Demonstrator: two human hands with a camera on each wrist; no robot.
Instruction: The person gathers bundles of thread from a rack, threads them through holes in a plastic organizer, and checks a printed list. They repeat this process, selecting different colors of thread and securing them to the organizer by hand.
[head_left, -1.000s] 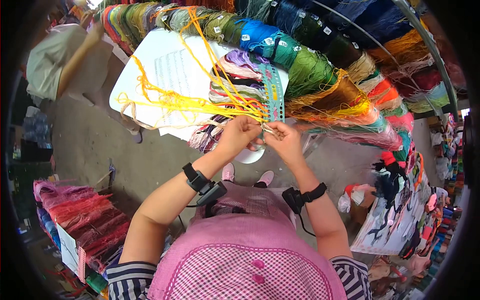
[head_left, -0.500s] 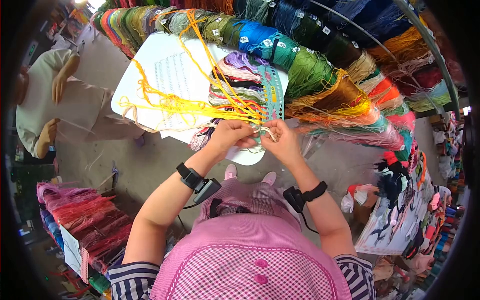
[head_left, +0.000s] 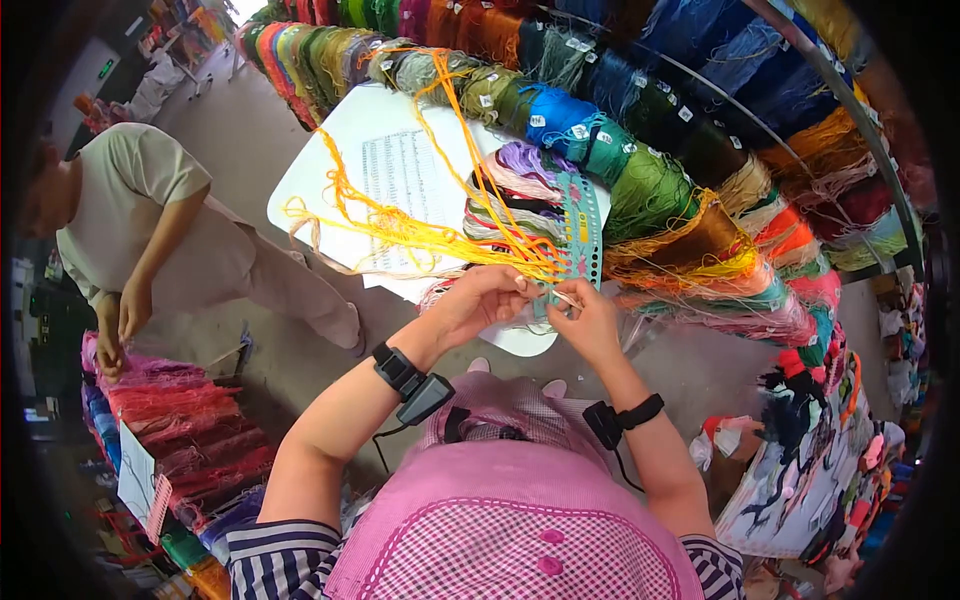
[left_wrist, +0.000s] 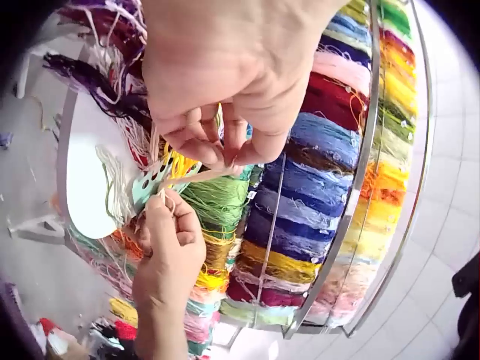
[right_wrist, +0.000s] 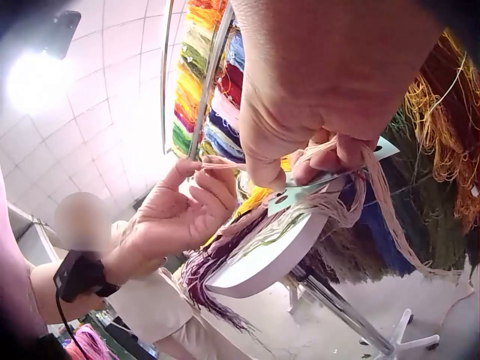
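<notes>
A teal perforated thread card (head_left: 584,235) lies at the right edge of a small white table (head_left: 305,190), with yellow, purple, white and dark floss looped through its holes. My left hand (head_left: 482,302) pinches the end of a pale pink strand of floss (left_wrist: 201,177) between thumb and fingertips. Close beside it, my right hand (head_left: 590,322) pinches the same floss at the lower end of the card, thumb against it. In the right wrist view the strand runs between both hands, and a loose pale pink length (right_wrist: 386,199) hangs past the right fingers.
Long yellow threads (head_left: 400,235) trail over a printed sheet (head_left: 395,165) on the table. Racks of coloured skeins (head_left: 640,190) curve along the back and right. At the left, another person (head_left: 165,220) stands by a rack of pink and red skeins (head_left: 185,430).
My hands have drawn slightly apart, and the loop of floss between them has straightened. The head view has shifted. The other person has come further into view at the left.
</notes>
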